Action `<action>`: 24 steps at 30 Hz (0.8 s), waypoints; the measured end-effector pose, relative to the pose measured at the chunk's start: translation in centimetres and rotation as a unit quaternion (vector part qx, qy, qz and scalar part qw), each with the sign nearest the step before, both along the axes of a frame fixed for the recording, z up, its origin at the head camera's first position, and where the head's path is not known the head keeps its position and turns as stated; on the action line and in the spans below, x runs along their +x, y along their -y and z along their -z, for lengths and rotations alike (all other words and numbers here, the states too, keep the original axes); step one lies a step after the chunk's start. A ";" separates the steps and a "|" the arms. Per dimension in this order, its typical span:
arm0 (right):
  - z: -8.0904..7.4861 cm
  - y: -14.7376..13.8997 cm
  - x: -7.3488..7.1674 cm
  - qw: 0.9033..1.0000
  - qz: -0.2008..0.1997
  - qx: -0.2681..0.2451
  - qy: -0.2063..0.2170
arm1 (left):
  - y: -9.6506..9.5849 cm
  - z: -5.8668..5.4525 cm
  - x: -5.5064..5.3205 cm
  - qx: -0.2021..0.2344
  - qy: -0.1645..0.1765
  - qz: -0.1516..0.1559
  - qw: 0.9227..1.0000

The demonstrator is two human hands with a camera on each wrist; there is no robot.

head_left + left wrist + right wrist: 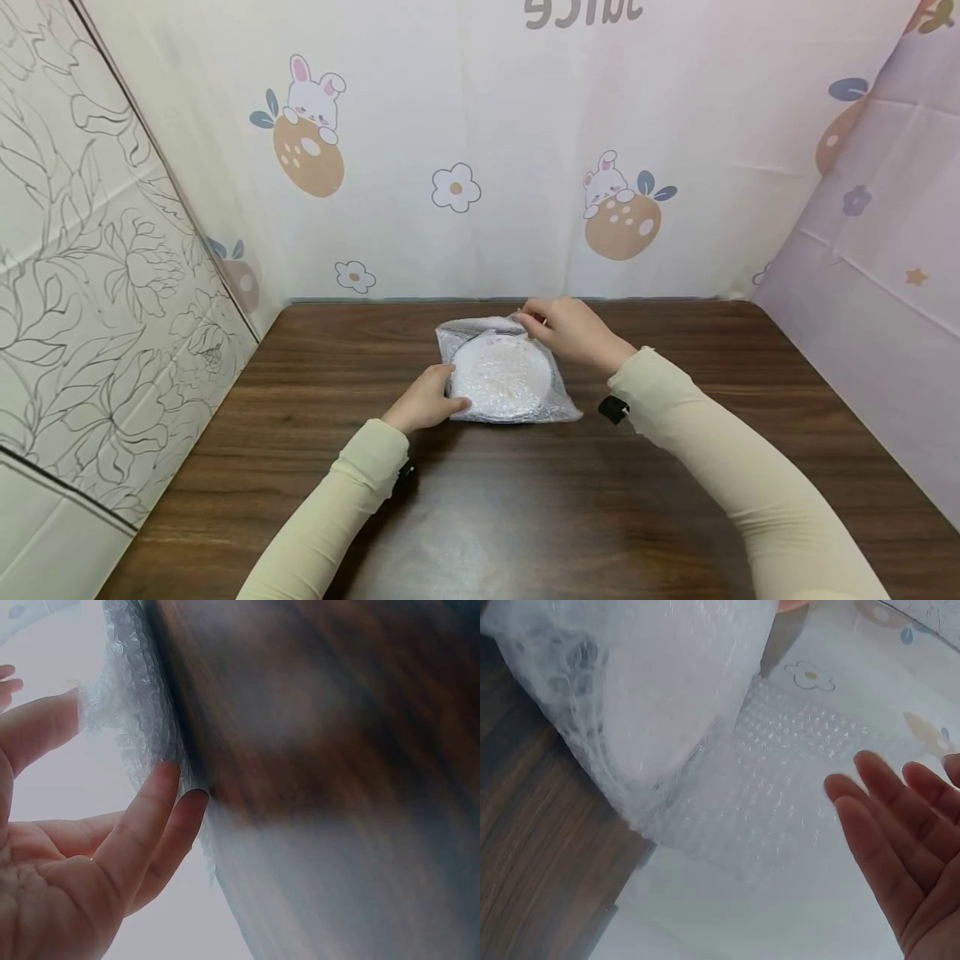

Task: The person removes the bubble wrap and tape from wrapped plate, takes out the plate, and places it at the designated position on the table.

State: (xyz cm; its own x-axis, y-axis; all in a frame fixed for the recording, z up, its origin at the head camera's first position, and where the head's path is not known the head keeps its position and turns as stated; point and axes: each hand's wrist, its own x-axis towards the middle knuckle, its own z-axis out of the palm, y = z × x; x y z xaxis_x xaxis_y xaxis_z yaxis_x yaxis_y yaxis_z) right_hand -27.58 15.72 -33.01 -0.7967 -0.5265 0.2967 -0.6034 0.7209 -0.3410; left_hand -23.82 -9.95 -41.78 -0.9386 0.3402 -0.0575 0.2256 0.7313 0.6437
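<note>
A clear bubble-wrap bag [564, 407] lies on the table, with a round white plate [501, 379] inside it. My left hand [427, 400] holds the bag's left side, thumb over the front and fingers along the edge. In the left wrist view, fingertips touch the bubble wrap [139, 682]. At the bag's far edge, my right hand [573, 332] pinches the raised flap near its corner. The right wrist view shows the flap [780, 780] stretched toward the right hand [911, 840]; the pinch itself is mostly out of frame there.
The dark wood-grain table [525, 517] surrounds the bag. Behind it hangs a white curtain [510, 100] printed with rabbits and flowers. A flower-patterned wall [112, 225] borders the left side, and another curtain panel [885, 275] the right.
</note>
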 end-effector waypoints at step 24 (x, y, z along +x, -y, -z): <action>0.9 -1.4 -4.3 0.998 0.059 -0.005 0.001 | 0.0 -0.1 0.0 0.004 0.003 0.004 1.000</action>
